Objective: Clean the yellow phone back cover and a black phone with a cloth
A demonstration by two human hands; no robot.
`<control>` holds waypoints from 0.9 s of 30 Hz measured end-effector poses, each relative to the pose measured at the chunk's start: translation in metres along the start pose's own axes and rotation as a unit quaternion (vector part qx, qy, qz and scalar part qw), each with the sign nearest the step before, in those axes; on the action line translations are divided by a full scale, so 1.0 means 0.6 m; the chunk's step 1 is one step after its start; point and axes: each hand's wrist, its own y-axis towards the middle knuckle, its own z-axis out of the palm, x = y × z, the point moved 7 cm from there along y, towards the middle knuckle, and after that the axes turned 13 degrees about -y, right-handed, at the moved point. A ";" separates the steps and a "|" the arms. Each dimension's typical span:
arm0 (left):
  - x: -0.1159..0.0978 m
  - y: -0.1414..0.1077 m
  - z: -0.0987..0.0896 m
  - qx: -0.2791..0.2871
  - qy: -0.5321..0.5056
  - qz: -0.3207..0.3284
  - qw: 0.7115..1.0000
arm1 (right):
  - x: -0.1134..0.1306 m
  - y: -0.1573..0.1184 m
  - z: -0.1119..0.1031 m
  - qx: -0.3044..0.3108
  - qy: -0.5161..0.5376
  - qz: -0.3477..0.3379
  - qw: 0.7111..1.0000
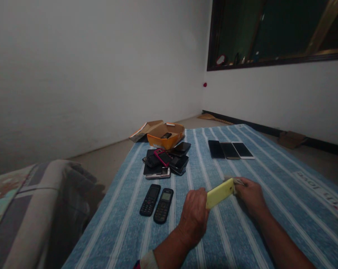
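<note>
Head view: my left grip [195,215] is closed on one end of the yellow phone [220,194], held above the striped cloth [227,243]; my right grip [250,192] pinches a rag [237,182] at the phone's other end.

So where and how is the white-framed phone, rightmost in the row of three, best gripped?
Probably pinch the white-framed phone by its right long edge, coming from the right: it lies flat, that side free, its left edge close against the middle phone.
</note>
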 end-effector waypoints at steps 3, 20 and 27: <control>-0.003 0.002 -0.005 0.004 -0.002 -0.001 1.000 | 0.002 0.001 0.000 0.016 -0.043 -0.013 0.999; 0.004 0.002 -0.001 0.023 -0.024 -0.030 0.999 | 0.038 -0.018 -0.025 -0.116 -0.048 -0.099 0.987; 0.011 -0.002 0.005 0.030 -0.029 -0.041 0.998 | 0.041 -0.017 -0.017 -0.118 -0.088 -0.159 0.976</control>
